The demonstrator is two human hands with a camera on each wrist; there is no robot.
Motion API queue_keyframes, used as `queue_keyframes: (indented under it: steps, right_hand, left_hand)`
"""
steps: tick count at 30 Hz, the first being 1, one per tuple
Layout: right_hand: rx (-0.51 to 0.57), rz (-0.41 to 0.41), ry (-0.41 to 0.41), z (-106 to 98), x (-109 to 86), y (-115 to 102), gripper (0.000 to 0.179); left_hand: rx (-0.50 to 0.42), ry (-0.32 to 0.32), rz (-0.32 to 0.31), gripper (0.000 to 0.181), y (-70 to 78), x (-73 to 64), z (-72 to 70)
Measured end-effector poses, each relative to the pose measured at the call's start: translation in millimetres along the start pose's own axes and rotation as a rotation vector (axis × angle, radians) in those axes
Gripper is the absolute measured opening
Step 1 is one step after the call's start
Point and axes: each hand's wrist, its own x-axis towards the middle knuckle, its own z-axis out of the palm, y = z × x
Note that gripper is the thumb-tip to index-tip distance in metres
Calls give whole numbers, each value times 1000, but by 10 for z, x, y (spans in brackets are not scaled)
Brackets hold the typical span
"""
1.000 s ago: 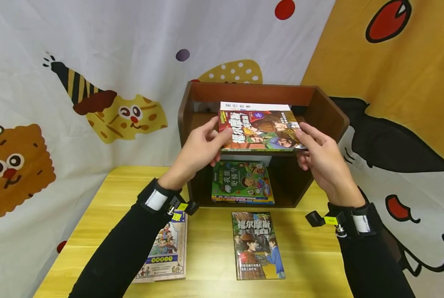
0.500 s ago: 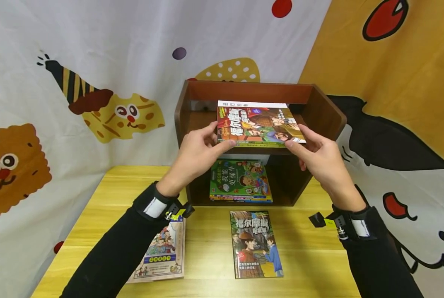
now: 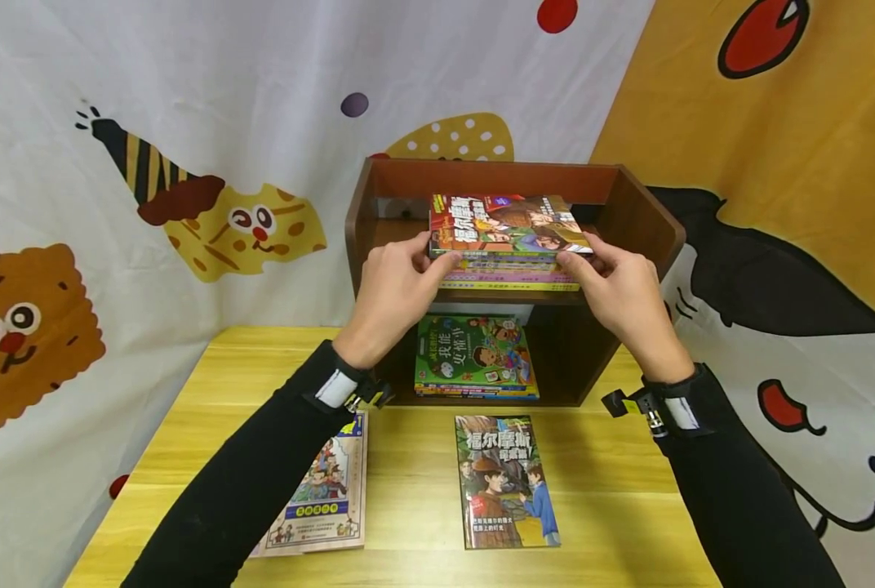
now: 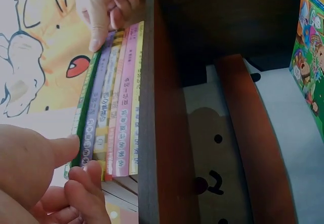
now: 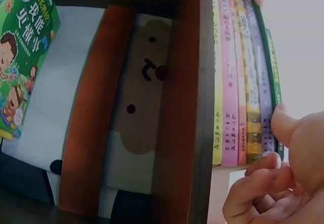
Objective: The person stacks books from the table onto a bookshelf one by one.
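Note:
In the head view, a comic-style book with a red, illustrated cover lies on top of a stack of books on the upper level of a brown wooden bookshelf. My left hand holds the book's near left corner, thumb on the front edge. At its right end my right hand grips it in the same way. Both wrist views show the top book's green spine under the thumbs, with purple, yellow and pink spines below. Curled fingers sit close by the ends of the stack; their exact contact is partly hidden.
Several books topped by a green one lie on the lower shelf. A detective comic lies on the yellow wooden table in front. A beige book is at left, partly under my left sleeve. A printed curtain hangs behind.
The red-covered book has moved back and sits squarer over the stack, covering the white book edge behind it. The lower spines now show, and both hands have shifted slightly forward with it.

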Motion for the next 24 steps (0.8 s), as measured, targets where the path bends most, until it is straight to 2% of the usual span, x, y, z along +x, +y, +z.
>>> queue_keyframes:
  steps: [6, 17, 20, 22, 24]
  right_hand:
    - [-20, -2, 14, 17, 41, 2, 62]
    - [-2, -3, 34, 12, -6, 8, 60]
    - [25, 23, 116, -1, -77, -15, 55]
    - [70, 43, 210, -8, -150, -40, 46]
    - [141, 47, 306, -37, -262, -157, 36]
  left_hand:
    - [5, 28, 7, 52, -9, 33, 15]
    - [-6, 28, 2, 49, -14, 0, 15]
    - [2, 32, -15, 47, -4, -65, -19]
    - [-10, 44, -23, 44, 5, -127, -50]
    - [-36, 61, -26, 40, 13, -197, -83]
